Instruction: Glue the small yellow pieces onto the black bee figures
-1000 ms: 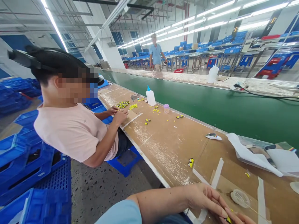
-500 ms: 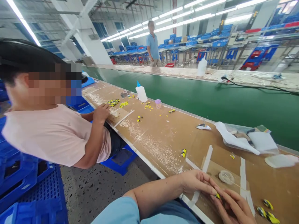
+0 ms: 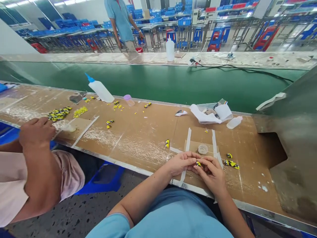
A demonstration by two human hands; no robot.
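Note:
Between my fingertips is a small yellow-and-black piece (image 3: 198, 163), mostly covered by the fingers. My left hand (image 3: 183, 162) pinches it from the left and my right hand (image 3: 210, 170) from the right. Both hands are close above the bench's front edge. Just beyond them a small clear round dish (image 3: 202, 149) rests on a taped-down board. Right of my right hand lie more yellow-and-black pieces (image 3: 232, 164), with a single one (image 3: 229, 155) behind. Another yellow-and-black piece (image 3: 167, 143) lies to the left of the tape strips.
A co-worker's hand (image 3: 37, 132) is at the left by a heap of yellow-and-black pieces (image 3: 59, 113). Toward the back stand a white bottle with blue tip (image 3: 101, 91) and a purple-lidded jar (image 3: 129, 100). White wrapping (image 3: 204, 114) lies farther right. A metal panel (image 3: 292, 138) borders the right side.
The view has swung to the right and down, so my hands now appear nearer the middle. Both hands still hold the small piece together. The thin stick at the dish no longer shows.

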